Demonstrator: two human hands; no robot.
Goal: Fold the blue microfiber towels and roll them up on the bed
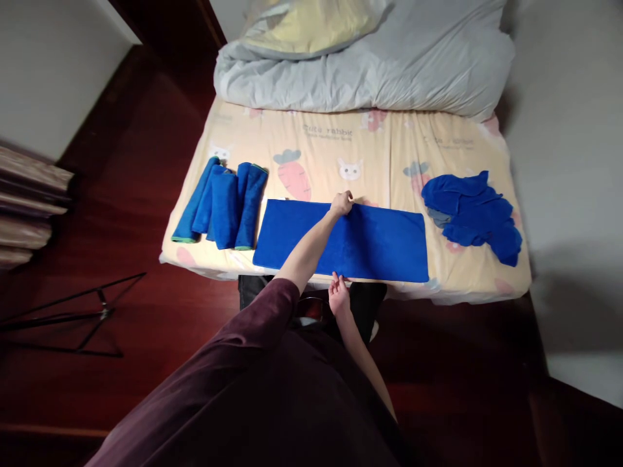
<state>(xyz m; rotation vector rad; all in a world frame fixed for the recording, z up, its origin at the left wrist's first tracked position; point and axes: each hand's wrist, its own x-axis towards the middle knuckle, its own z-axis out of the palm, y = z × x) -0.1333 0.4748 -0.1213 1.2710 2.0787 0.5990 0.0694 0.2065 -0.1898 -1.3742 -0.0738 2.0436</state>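
Note:
A blue towel [384,243] lies flat as a long rectangle along the near edge of the bed. Reaching across it, my left hand [342,203] has its fingers closed at the middle of the far edge. My right hand [339,296] is at the middle of the near edge, palm up, with thumb and fingertips pinching the cloth there. Left of the towel lie several rolled blue towels [224,207] with green edging. To the right is a crumpled heap of blue cloths [474,214], with a greyish piece showing under its left side.
The bed [331,155] has a pale yellow sheet printed with carrots and rabbits. A bunched grey quilt [413,71] and a yellow pillow [321,26] lie at the far end. A black tripod leg stand [102,314] rests on the dark red floor at left. Walls flank both sides.

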